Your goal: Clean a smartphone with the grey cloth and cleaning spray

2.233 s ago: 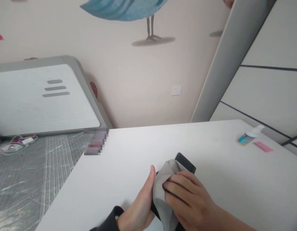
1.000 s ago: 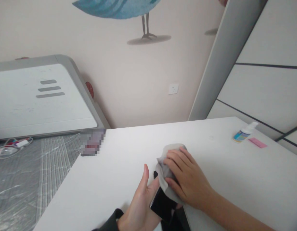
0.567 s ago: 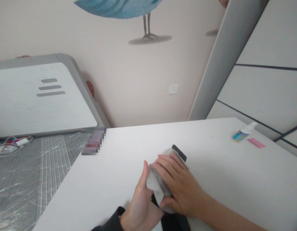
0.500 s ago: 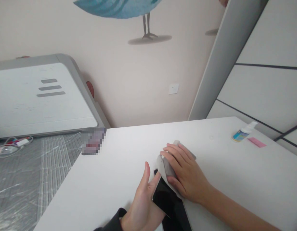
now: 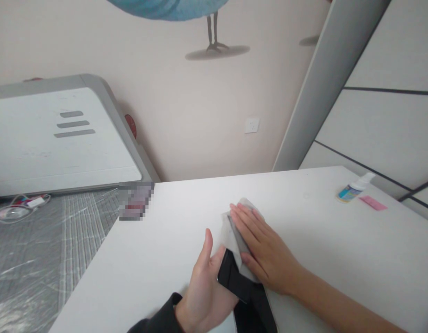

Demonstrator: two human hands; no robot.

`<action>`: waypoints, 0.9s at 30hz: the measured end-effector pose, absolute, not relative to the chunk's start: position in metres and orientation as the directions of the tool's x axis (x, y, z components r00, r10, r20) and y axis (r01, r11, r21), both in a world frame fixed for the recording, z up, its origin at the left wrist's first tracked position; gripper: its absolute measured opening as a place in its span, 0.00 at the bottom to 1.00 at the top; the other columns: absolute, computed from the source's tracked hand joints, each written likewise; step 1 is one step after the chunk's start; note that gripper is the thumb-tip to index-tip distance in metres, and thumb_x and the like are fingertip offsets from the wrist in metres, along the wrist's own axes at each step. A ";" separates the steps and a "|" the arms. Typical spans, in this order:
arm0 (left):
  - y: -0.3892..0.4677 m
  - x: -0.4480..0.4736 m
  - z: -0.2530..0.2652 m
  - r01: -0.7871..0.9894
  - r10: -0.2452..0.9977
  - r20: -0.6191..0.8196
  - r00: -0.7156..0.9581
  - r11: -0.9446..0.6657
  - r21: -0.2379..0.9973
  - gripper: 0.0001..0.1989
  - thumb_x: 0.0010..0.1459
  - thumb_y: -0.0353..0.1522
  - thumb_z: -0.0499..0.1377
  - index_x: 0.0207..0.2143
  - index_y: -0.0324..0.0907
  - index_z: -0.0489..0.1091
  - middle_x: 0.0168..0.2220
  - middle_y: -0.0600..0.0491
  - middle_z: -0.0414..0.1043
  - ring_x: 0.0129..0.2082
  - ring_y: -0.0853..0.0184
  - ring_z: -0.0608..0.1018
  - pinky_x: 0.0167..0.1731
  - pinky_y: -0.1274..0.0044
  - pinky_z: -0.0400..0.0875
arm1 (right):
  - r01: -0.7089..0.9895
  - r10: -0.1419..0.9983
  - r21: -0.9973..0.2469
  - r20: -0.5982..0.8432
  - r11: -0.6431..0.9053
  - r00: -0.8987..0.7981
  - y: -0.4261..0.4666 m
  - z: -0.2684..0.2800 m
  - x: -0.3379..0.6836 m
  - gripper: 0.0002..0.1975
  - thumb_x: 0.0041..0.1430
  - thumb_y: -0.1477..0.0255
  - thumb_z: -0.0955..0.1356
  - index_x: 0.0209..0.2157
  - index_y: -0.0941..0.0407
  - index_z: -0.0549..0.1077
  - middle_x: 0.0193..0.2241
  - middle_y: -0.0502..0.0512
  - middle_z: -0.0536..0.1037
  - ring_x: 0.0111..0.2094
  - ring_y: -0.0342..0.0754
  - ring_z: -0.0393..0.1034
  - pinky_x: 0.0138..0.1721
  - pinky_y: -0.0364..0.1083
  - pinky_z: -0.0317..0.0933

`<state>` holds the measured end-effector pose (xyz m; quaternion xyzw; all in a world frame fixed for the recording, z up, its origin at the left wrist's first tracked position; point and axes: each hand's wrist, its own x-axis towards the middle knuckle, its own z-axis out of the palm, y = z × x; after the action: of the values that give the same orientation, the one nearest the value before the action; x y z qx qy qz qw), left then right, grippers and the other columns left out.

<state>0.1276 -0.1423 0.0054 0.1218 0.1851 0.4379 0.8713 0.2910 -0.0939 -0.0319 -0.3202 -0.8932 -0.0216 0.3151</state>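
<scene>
A black phone (image 5: 246, 296) lies on the white table (image 5: 331, 249) near its front edge. My left hand (image 5: 207, 286) grips the phone's left side, thumb up. My right hand (image 5: 262, 249) lies flat on a grey cloth (image 5: 234, 224) and presses it onto the far end of the phone. The cloth and my right hand hide the upper part of the phone.
A small spray bottle (image 5: 354, 188) and a pink strip (image 5: 372, 202) lie at the table's far right. Left of the table is a bed with a plastic-wrapped mattress (image 5: 36, 259), a white headboard (image 5: 61, 138) and cables (image 5: 19, 206). A wall socket (image 5: 251, 125) is behind.
My right hand has rubbed the cloth back and forth along the phone and now sits at its far end. My left hand has kept its grip on the phone's side.
</scene>
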 end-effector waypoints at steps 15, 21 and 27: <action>-0.138 0.124 0.002 -0.716 0.794 -0.199 0.574 0.605 0.348 0.29 0.57 0.51 0.66 0.51 0.39 0.77 0.54 0.43 0.79 0.65 0.47 0.69 0.67 0.62 0.56 | 0.574 0.535 -0.119 0.549 0.810 -0.642 -0.111 -0.025 0.276 0.37 0.74 0.56 0.53 0.73 0.67 0.44 0.72 0.66 0.53 0.75 0.56 0.37 0.69 0.60 0.53; -0.134 0.129 0.000 -0.794 0.835 -0.289 0.469 0.542 0.277 0.32 0.68 0.52 0.51 0.55 0.35 0.74 0.52 0.41 0.80 0.63 0.53 0.72 0.68 0.66 0.56 | 0.567 0.573 -0.180 0.491 0.804 -0.656 -0.124 -0.031 0.265 0.40 0.73 0.58 0.54 0.73 0.70 0.34 0.74 0.72 0.42 0.75 0.61 0.31 0.70 0.64 0.50; -0.132 0.130 0.007 -0.804 0.831 -0.316 0.457 0.538 0.252 0.39 0.70 0.55 0.40 0.56 0.31 0.73 0.51 0.39 0.80 0.63 0.55 0.73 0.67 0.67 0.58 | 0.500 0.525 -0.190 0.479 0.845 -0.704 -0.120 -0.030 0.271 0.48 0.69 0.43 0.51 0.74 0.63 0.34 0.74 0.63 0.45 0.75 0.55 0.36 0.72 0.58 0.47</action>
<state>0.1300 -0.1322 0.0066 0.0331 0.2040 0.4793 0.8530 0.2707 -0.1203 -0.0298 -0.2779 -0.9227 0.0230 0.2663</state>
